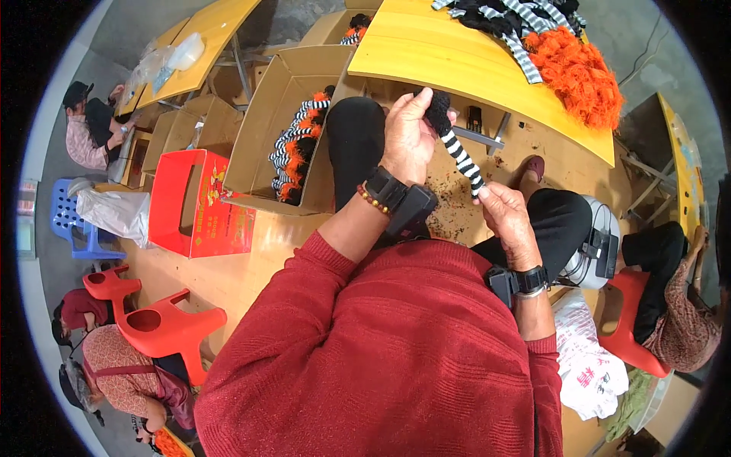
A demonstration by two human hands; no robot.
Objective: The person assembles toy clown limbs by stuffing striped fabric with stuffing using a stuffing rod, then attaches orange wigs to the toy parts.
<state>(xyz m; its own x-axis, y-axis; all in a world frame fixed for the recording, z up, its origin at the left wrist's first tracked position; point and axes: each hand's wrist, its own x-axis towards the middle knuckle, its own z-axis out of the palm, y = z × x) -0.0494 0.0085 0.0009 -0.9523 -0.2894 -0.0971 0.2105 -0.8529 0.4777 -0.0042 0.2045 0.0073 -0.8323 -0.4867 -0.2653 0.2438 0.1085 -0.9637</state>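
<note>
Between my two hands a narrow black-and-white striped knitted piece with a solid black end is stretched on a slant. My left hand is closed on the black end, thumb on top. Lower and to the right, my right hand pinches the other, striped end. On the yellow table ahead lie a pile of similar black and striped knitted pieces and a heap of fluffy orange yarn.
Left of my knee stands an open cardboard box holding striped, orange and black pieces. A red box and red stools are farther left. Other people sit on both sides. A white sack lies at right. Dark scraps litter the floor.
</note>
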